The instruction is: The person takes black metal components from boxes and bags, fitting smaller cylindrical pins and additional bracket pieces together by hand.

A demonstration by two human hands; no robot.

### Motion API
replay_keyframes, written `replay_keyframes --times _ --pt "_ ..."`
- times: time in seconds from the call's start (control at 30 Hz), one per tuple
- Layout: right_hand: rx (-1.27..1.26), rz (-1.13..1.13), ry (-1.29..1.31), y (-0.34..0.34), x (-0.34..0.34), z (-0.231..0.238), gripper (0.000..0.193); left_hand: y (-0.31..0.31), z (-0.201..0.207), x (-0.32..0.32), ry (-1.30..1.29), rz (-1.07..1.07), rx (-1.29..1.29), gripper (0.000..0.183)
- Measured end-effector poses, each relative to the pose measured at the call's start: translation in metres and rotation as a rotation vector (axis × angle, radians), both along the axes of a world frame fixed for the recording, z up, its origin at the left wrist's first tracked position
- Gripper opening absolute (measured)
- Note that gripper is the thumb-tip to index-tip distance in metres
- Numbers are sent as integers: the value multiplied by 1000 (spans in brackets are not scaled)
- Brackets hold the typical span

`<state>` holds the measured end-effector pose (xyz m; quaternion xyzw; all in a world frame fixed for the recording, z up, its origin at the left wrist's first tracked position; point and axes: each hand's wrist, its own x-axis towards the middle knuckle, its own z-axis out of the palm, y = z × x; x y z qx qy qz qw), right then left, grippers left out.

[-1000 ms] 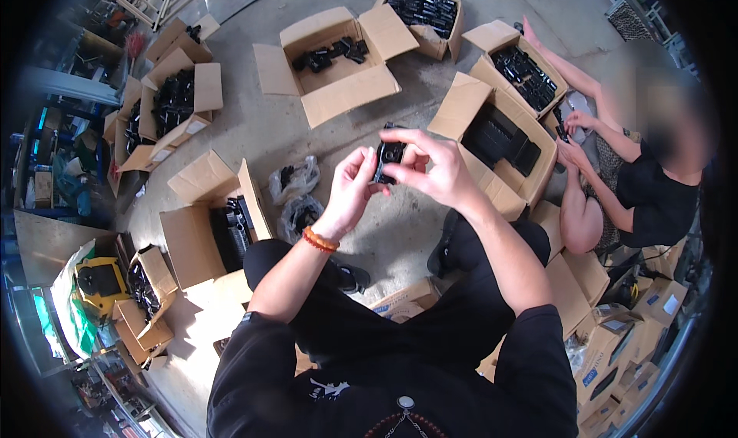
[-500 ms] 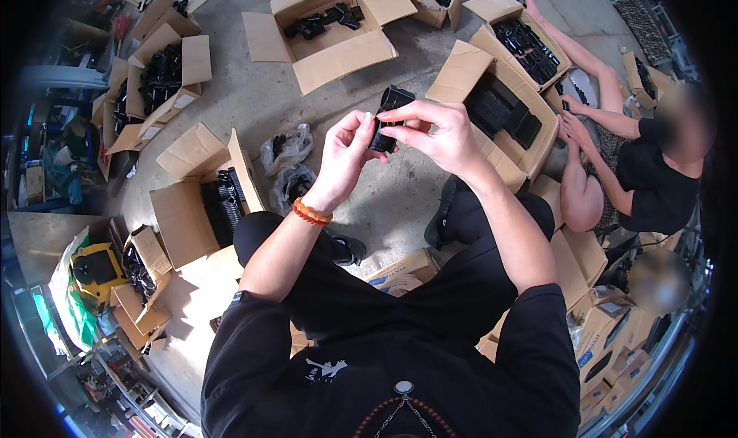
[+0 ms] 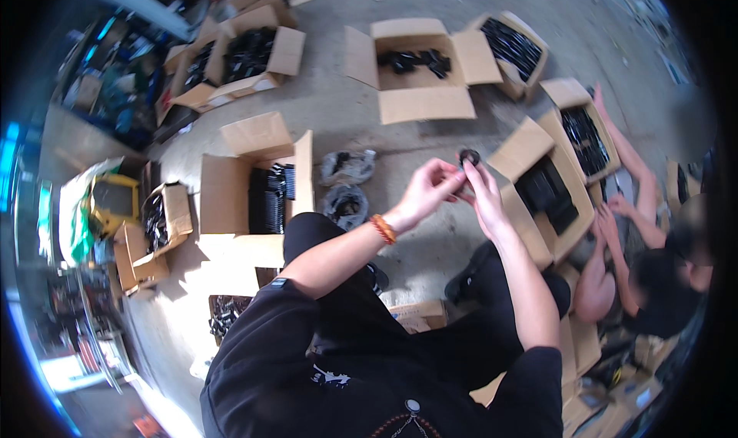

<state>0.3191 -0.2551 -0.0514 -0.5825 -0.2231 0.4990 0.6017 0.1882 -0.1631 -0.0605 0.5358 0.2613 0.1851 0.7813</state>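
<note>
My left hand and my right hand meet in front of me, above the floor between my knees and the boxes. Between their fingertips is a small black part with a round, hollow-looking end pointing up and away. My right fingers close around its side. The left thumb and forefinger pinch close against its lower end, and the fingers cover most of its body. Its exact kind is blurred. Nearest to my right hand stands an open carton with flat black ribbed pieces in it.
To the left, an open carton holds stacked black ribbed parts, beside clear plastic bags. Farther off is a carton with a few black parts. More filled cartons stand around. A co-worker sits at the right, hands near a carton.
The view has swung, so the boxes sit farther right and lower. The black part has tilted: its side showed before, its round end shows now. Both hands remain at it.
</note>
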Motion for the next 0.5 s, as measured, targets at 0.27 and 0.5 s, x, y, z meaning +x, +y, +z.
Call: replay_keyframes --times 0.27,0.5 --pt "32 -60 272 2 10 -22 28 12 2 -14 190 -109 733 36" --pt "-132 -394 397 -35 55 -145 24 29 11 -41 661 -542 1037 48"
